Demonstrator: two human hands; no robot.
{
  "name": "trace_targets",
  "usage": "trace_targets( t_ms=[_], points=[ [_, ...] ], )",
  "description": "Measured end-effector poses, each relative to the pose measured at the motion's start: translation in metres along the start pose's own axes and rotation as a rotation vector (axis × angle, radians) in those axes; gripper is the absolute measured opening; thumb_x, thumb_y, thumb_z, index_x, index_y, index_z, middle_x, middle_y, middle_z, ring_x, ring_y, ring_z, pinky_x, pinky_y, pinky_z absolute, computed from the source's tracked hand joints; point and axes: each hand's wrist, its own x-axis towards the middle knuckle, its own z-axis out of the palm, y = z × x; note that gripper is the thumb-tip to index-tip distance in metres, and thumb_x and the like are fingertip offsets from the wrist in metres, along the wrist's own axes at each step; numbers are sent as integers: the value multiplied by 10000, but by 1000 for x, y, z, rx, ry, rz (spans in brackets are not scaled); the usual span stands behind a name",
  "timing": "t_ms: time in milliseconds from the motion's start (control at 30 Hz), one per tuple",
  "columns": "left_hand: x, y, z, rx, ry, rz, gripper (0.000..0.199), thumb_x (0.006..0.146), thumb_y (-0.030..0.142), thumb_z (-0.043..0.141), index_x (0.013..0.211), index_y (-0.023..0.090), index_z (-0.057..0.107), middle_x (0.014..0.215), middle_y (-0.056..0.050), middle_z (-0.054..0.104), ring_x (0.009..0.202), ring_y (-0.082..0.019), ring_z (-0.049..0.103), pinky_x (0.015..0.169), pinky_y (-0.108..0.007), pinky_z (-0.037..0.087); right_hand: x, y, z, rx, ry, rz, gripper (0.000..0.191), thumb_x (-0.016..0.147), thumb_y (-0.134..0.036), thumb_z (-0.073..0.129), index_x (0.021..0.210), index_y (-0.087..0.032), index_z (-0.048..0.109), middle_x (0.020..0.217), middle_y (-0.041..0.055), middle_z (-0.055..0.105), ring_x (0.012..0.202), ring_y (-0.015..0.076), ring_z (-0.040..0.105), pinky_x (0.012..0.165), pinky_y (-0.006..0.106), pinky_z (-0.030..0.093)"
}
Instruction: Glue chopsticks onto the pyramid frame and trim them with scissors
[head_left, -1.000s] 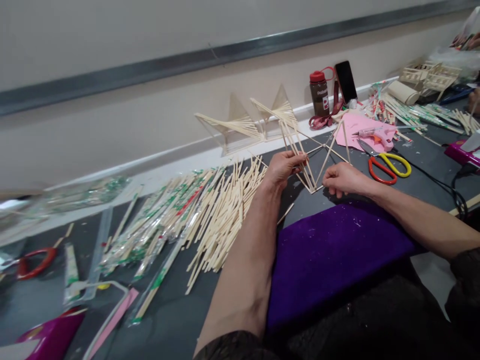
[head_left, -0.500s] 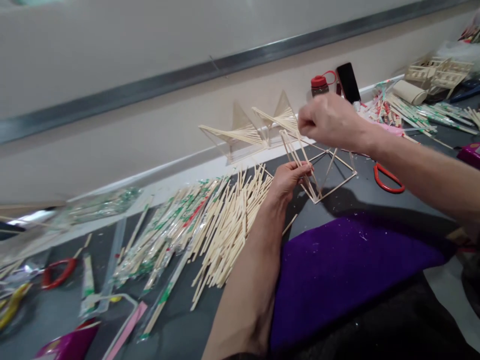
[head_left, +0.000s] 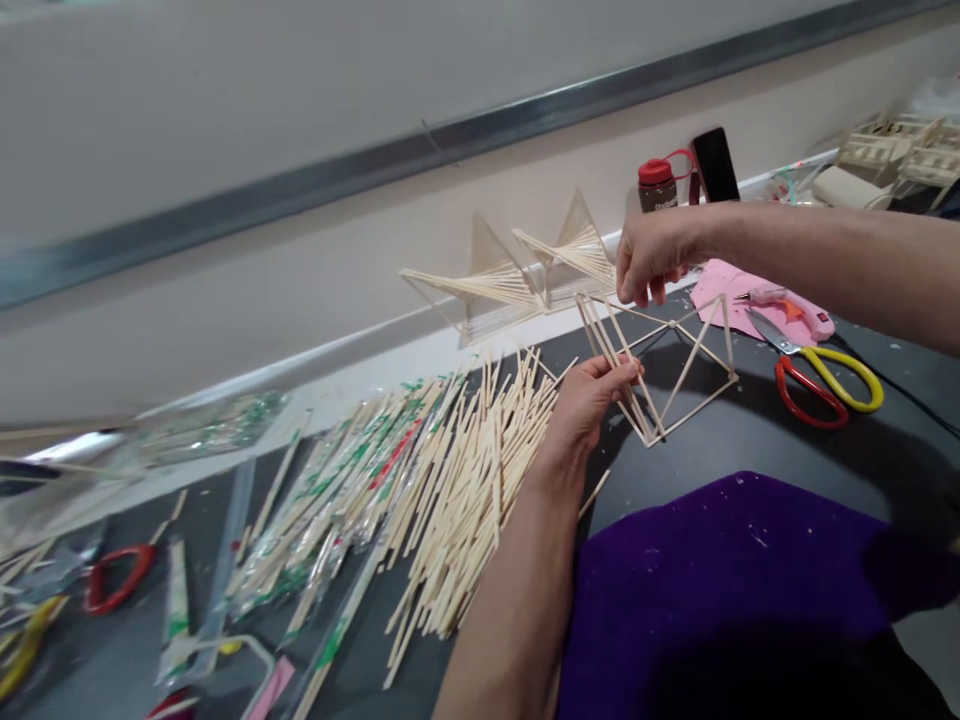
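Note:
An open frame of thin wooden sticks [head_left: 681, 372] stands on the dark table, with several sticks fanned close together on its left side. My left hand [head_left: 592, 395] pinches those sticks at about mid-height. My right hand [head_left: 652, 255] is above the top of the frame, fingers pressed together and pointing down near a top stick. Whatever may be between its fingertips is too small to make out. Behind, two finished-looking twisted stick structures [head_left: 495, 285] lean by the wall.
Loose sticks [head_left: 472, 480] and plastic-wrapped sticks [head_left: 337, 480] lie to the left. Scissors [head_left: 817, 375], a glue gun [head_left: 795, 310] on pink material, a red-capped bottle [head_left: 657, 185] and a phone [head_left: 715, 165] are at the right. Purple cloth [head_left: 720, 570] lies in front.
My right hand has come down toward the frame's top, its fingers now pointing downward. The view has shifted, and the scissors and glue gun show more fully. My left hand keeps its hold.

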Motion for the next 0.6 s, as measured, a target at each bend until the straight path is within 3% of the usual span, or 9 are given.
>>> trace_targets(
  t_ms=[167,367,600],
  points=[
    [-6,2,3,24,15,2,189,607,314,814,689,160,741,734,-50,698,657,-126,564,649,-270,411,16,3,7,67,-72,-34,195,772,-228,829,651,-151,696,629,18,707,586,146,695,423,148,365],
    [-7,3,2,31,13,-5,167,607,316,812,665,174,747,727,-56,695,658,-143,551,662,-299,406,16,8,15,121,-74,-43,277,894,-315,689,681,-138,673,738,26,746,662,112,716,523,156,434],
    [-7,2,3,-53,52,-55,229,572,359,858,708,194,774,766,-63,730,736,-174,619,712,-311,426,22,13,22,216,-77,-97,185,810,-266,780,671,-202,677,690,21,727,633,166,712,412,182,451]
  ],
)
